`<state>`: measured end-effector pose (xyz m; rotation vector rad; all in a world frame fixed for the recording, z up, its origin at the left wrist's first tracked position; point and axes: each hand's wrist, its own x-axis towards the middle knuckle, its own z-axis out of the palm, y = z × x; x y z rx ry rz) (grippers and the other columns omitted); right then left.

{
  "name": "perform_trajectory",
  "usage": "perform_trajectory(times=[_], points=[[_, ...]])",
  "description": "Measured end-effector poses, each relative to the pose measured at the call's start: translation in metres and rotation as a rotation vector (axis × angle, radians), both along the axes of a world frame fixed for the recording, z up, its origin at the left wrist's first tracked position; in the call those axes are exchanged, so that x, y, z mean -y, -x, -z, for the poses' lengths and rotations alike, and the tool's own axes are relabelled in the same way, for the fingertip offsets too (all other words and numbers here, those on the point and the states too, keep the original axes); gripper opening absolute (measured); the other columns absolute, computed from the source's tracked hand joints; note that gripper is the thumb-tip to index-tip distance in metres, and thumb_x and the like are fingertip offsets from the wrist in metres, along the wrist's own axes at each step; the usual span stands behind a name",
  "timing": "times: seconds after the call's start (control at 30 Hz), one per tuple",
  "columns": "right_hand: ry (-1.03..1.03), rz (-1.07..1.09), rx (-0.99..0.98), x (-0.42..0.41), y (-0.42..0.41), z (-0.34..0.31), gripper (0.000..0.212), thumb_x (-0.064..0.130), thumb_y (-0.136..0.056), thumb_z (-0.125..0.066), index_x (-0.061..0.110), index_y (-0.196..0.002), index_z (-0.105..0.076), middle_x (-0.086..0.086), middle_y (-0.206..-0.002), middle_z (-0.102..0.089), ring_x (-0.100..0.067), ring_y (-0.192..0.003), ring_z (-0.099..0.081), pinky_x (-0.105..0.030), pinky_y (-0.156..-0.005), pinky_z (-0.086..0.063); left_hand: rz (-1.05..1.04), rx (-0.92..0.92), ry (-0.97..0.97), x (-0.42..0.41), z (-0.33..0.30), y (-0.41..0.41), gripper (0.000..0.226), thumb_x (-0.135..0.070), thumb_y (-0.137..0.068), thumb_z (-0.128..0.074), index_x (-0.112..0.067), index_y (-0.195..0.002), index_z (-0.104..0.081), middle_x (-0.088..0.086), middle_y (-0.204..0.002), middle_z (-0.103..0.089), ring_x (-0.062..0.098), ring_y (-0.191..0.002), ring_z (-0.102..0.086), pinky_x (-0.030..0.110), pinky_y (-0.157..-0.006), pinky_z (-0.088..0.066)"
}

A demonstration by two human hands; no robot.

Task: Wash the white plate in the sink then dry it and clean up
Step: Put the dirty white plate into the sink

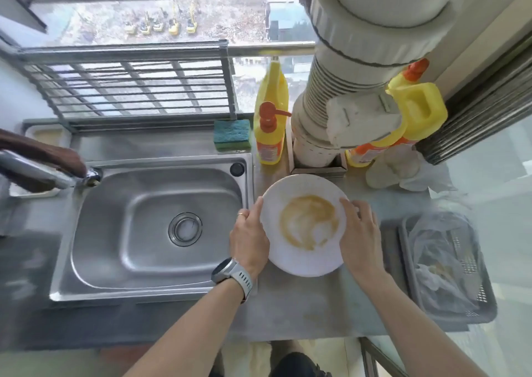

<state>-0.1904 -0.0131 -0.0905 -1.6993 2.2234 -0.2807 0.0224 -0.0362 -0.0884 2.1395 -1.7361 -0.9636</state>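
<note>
Faucet: the chrome faucet (43, 172) reaches in from the left edge, its spout over the sink's back left corner.
Sink: the steel sink (115, 250) is set into the desk (302, 304), with a round drain strainer (185, 229) in the middle of its basin.
Dish rack: a metal dish rack (129, 83) stands behind the sink, against the window.
Sponge: a blue and green sponge (232, 134) lies on the ledge at the sink's back right corner.
Soap: a yellow pump bottle (269, 137) stands just right of the sponge.
My left hand (250, 240): my grip curls round the plate's left rim; a watch (233, 273) is on that wrist.
White plate (302, 261): it sits on the desk just right of the sink, between my hands, with a brown smear across its centre.
My right hand (359, 232): fingers bent over the plate's right rim, gripping it.
Basket: a grey plastic basket (486, 310) on the desk's right end holds a crumpled clear bag (440, 255).
</note>
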Motion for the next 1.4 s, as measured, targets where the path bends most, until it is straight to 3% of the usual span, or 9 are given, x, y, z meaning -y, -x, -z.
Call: perform_trajectory(times=[0.1,0.27,0.43,0.63,0.83,0.97,1.1,1.27,1.4], points=[[0.059,0.003,0.086,0.002,-0.040,-0.006,0.063,-0.012,-0.078,-0.056,0.005,-0.139,-0.050,-0.018,-0.131,-0.050,-0.038,-0.113,-0.049,-0.041,-0.087,-0.045,-0.016,-0.004,0.053,0.001,-0.012,-0.043,0.071,0.002,-0.097,-0.044,-0.033,-0.158,-0.042,0.006,-0.098,-0.048,0.040,-0.089,-0.059,0.036,-0.073,-0.039],[0.109,-0.084,0.108,0.015,-0.121,-0.003,0.061,-0.017,-0.072,-0.055,0.003,-0.129,-0.057,-0.016,-0.118,-0.055,-0.038,-0.102,-0.055,-0.038,-0.083,-0.048,-0.075,-0.006,0.079,0.000,-0.026,-0.130,0.075,0.005,-0.091,-0.044,-0.033,-0.156,-0.045,0.005,-0.100,-0.048,0.032,-0.084,-0.053,0.031,-0.074,-0.036],[0.108,-0.185,0.095,0.035,-0.203,0.008,0.067,-0.021,-0.068,-0.053,0.003,-0.131,-0.056,-0.016,-0.110,-0.055,-0.034,-0.096,-0.053,-0.037,-0.079,-0.048,-0.150,-0.010,0.037,0.003,-0.020,-0.212,0.075,-0.004,-0.087,-0.042,-0.032,-0.156,-0.046,0.011,-0.110,-0.057,0.038,-0.099,-0.062,0.037,-0.087,-0.047],[-0.019,-0.229,0.039,0.060,-0.270,0.053,0.059,-0.015,-0.074,-0.053,0.010,-0.127,-0.055,-0.011,-0.104,-0.050,-0.030,-0.089,-0.051,-0.040,-0.074,-0.051,-0.223,0.009,-0.025,0.016,0.030,-0.275,0.075,0.007,-0.088,-0.046,-0.032,-0.152,-0.050,0.014,-0.117,-0.063,0.038,-0.111,-0.062,0.035,-0.091,-0.045],[-0.161,-0.195,-0.030,0.084,-0.292,0.112,0.049,-0.016,-0.076,-0.053,0.009,-0.118,-0.052,-0.015,-0.117,-0.050,-0.034,-0.098,-0.054,-0.038,-0.080,-0.048,-0.207,-0.019,-0.132,0.034,0.105,-0.293,0.070,-0.003,-0.089,-0.045,-0.034,-0.152,-0.048,0.013,-0.120,-0.064,0.039,-0.116,-0.062,0.044,-0.097,-0.052],[-0.229,-0.185,-0.105,0.097,-0.291,0.140,0.047,-0.012,-0.089,-0.045,0.005,-0.132,-0.047,-0.021,-0.135,-0.045,-0.038,-0.112,-0.054,-0.042,-0.090,-0.049,-0.180,-0.004,-0.153,0.048,0.144,-0.291,0.068,0.000,-0.087,-0.045,-0.028,-0.149,-0.050,0.017,-0.121,-0.065,0.044,-0.116,-0.061,0.050,-0.099,-0.051],[-0.257,-0.154,-0.176,0.099,-0.289,0.156,0.037,-0.013,-0.085,-0.045,0.002,-0.118,-0.053,-0.020,-0.122,-0.049,-0.038,-0.101,-0.055,-0.041,-0.067,-0.042,-0.130,-0.042,-0.140,0.053,0.169,-0.285,0.073,0.003,-0.083,-0.043,-0.026,-0.150,-0.048,0.018,-0.118,-0.064,0.045,-0.112,-0.059,0.051,-0.096,-0.052],[-0.271,-0.140,-0.241,0.092,-0.287,0.168,0.039,-0.016,-0.077,-0.055,0.002,-0.111,-0.055,-0.019,-0.116,-0.051,-0.037,-0.095,-0.059,-0.042,-0.063,-0.050,-0.075,-0.040,-0.151,0.053,0.179,-0.277,0.074,0.004,-0.086,-0.044,-0.029,-0.153,-0.044,0.015,-0.114,-0.060,0.044,-0.109,-0.060,0.046,-0.093,-0.052],[-0.250,-0.153,-0.289,0.090,-0.288,0.174,0.031,-0.014,-0.074,-0.060,0.003,-0.099,-0.060,-0.018,-0.100,-0.057,-0.036,-0.082,-0.062,-0.040,-0.048,-0.044,0.020,0.028,-0.285,0.052,0.183,-0.281,0.079,0.005,-0.091,-0.046,-0.022,-0.163,-0.029,0.018,-0.144,-0.054,0.040,-0.132,-0.055,0.042,-0.108,-0.044]])
